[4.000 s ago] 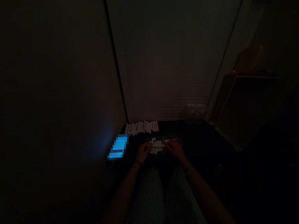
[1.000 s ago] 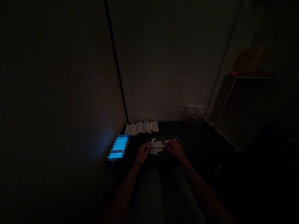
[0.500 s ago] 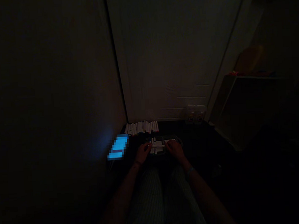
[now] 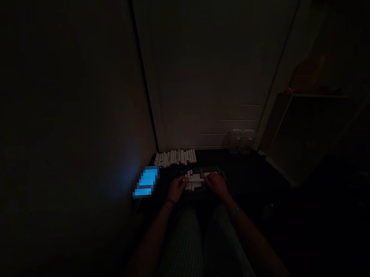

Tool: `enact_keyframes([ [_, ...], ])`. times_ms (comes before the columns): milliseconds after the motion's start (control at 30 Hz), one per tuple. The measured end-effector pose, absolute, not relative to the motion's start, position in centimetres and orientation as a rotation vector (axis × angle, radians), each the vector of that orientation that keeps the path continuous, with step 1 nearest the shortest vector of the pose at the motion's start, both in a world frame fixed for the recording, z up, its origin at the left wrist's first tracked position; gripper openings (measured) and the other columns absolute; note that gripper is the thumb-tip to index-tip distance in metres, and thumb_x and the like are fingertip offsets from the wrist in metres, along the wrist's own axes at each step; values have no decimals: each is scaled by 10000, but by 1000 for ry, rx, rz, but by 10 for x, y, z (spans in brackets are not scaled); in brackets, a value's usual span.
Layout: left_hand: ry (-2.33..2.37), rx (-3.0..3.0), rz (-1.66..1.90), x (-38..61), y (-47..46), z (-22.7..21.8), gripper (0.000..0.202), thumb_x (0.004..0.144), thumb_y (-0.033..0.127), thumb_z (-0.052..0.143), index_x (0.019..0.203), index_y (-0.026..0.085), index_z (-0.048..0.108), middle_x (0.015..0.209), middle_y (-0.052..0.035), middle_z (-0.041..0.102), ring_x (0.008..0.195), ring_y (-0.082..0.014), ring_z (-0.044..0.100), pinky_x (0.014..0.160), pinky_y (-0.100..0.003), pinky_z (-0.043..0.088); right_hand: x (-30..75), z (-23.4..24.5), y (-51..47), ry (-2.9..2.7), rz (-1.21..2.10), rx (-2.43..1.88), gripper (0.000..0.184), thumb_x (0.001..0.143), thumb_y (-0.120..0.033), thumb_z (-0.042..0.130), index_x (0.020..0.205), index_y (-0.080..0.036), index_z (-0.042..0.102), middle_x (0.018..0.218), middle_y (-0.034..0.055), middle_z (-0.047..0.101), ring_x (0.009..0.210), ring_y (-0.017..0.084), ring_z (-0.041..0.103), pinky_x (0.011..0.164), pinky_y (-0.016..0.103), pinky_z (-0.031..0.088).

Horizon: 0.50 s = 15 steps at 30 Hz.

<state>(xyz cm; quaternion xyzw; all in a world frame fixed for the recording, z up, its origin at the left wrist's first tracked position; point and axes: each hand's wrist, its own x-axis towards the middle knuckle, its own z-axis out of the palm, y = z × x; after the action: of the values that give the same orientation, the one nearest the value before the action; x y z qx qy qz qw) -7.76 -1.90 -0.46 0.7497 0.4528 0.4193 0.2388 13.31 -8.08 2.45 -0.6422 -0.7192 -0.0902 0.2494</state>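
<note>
The room is very dark. A white marker [image 4: 196, 180] lies crosswise between my two hands over a dark case [image 4: 220, 172] that holds several white markers standing side by side. My left hand [image 4: 177, 189] has its fingers closed on the marker's left end. My right hand [image 4: 217, 184] is closed at the marker's right end. Both hands rest low, just beyond my striped trouser legs.
A row of several white markers [image 4: 175, 157] lies on the dark floor by the door. A glowing blue screen [image 4: 146, 182] leans at the left wall. Two small clear containers [image 4: 241, 141] stand by the door corner. A white shelf unit [image 4: 300, 127] stands at right.
Nothing has visibly moved; both hands stay at the ends of the same marker over the case.
</note>
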Motion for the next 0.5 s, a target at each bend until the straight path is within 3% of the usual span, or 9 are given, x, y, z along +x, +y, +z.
enact_keyframes([
  [500, 1244, 2076, 1127, -78, -20, -2, 358, 767, 443, 418, 924, 184, 610, 869, -45, 613, 814, -159, 537, 762, -278, 399, 133, 23, -79, -1967, -249, -1749, 330, 885, -361, 312, 780, -196, 577, 869, 43, 588, 850, 130, 513, 725, 204, 346],
])
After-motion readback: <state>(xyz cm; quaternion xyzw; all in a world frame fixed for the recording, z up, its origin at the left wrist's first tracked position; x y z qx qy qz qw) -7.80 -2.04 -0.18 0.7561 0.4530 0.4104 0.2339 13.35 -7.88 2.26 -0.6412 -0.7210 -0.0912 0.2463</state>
